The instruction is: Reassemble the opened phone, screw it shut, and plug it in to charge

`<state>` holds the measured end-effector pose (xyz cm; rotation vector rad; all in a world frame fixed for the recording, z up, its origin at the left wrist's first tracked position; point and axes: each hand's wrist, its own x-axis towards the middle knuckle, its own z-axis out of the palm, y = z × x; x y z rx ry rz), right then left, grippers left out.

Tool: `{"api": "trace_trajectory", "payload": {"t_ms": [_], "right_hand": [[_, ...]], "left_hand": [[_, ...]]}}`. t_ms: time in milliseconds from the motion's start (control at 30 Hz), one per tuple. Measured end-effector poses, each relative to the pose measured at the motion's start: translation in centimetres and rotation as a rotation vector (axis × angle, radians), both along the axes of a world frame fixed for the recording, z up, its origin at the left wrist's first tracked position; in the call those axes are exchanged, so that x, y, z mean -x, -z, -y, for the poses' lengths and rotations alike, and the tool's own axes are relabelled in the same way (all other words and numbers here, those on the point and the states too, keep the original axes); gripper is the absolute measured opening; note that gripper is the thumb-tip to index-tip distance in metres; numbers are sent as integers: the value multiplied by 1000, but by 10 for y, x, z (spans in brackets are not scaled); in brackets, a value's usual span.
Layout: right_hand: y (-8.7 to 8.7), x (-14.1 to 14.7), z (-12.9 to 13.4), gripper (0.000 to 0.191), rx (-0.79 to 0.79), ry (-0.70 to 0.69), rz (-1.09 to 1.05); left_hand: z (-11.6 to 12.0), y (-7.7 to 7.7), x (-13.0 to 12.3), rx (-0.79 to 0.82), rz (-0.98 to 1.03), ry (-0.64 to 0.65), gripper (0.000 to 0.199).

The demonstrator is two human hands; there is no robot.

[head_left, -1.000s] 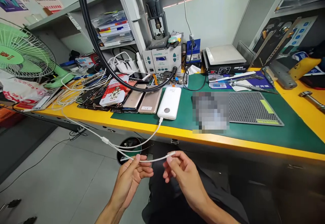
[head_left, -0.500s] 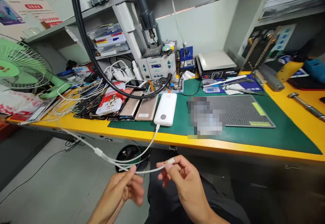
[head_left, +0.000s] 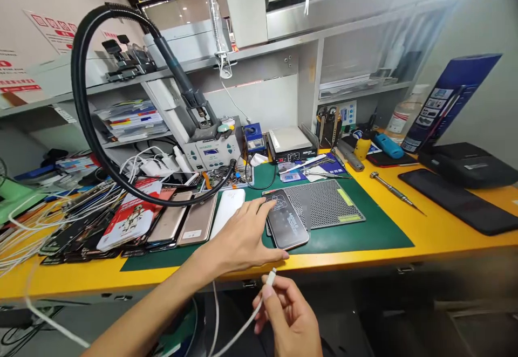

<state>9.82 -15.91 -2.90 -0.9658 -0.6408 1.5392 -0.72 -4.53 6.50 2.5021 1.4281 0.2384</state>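
My left hand reaches over the green mat, fingers apart, at the left side of a dark phone that lies flat with white line art and lettering on it. Its fingertips are at the phone's upper left edge. Below the bench edge, my right hand pinches the white cable connector, its tip pointing up. The cable hangs down to the left. A white power bank lies left of the phone, partly behind my left hand.
Gold phones and a red-and-white package lie to the left. Behind stand a grey soldering station and a looping black hose. A perforated mat, a screwdriver and a black case are to the right.
My left hand has let go of the cable and moved up to the phone. My right hand still holds the connector. The view has shifted to the right.
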Motion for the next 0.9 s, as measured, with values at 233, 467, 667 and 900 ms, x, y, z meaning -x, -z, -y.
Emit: {"api": "trace_trajectory", "payload": {"t_ms": [233,467,667,900], "right_hand": [[2,-34,-13,55,119,-71,80],[4,-50,-20,53,216,-118,66],[3,-53,-25,50,261,-158,33],[-1,-49,-34,49,384,-148,-136]], "left_hand": [[-11,7,-1,10,-35,76,88],[-13,1,-3,-13,-114,104,82],[-16,-5,11,12,-147,104,82],[-43,-11,13,42,12,141,63]]}}
